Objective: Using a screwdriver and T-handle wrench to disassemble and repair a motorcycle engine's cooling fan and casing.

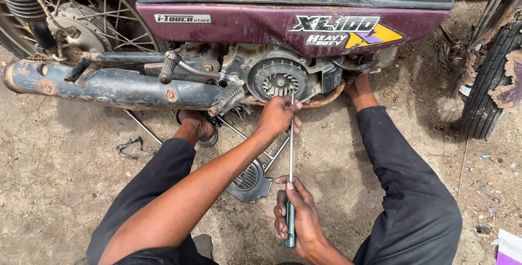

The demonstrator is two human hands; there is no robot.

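Item: long screwdriver (291, 151), green handle, slim steel shaft. My right hand (298, 216) is clenched round the handle, low in the view, between my knees. The shaft runs up and away from that grip, nearly straight, to the engine.

My left hand (278, 115) pinches the shaft near its far end, fingers curled about it, well above the right-hand grip. The tip lies just beyond these fingers, at the lower right edge of the round fan housing (278, 79); whether it touches a screw there I cannot tell.

Fan housing: grey metal, ribbed blades visible inside, directly above my left hand, under the maroon body panel (244, 23) of the small motorcycle.

Loose fan cover (249, 180): dark, slotted, lying on the ground just to the left of my right-hand grip and below my left forearm.

Exhaust pipe (103, 86): dark, rusted, muddy, stretching away to the left of my left hand.

Kick lever (187, 68): above the exhaust, up and left of the left hand.

Rear wheel (81, 20): spoked, far up and left.

Tyre (492, 80): worn, well off to the right of both grips.

Bent wire clip (129, 146): on the concrete, far left of the handle.

My feet rest beneath the engine, one on each side of the shaft.
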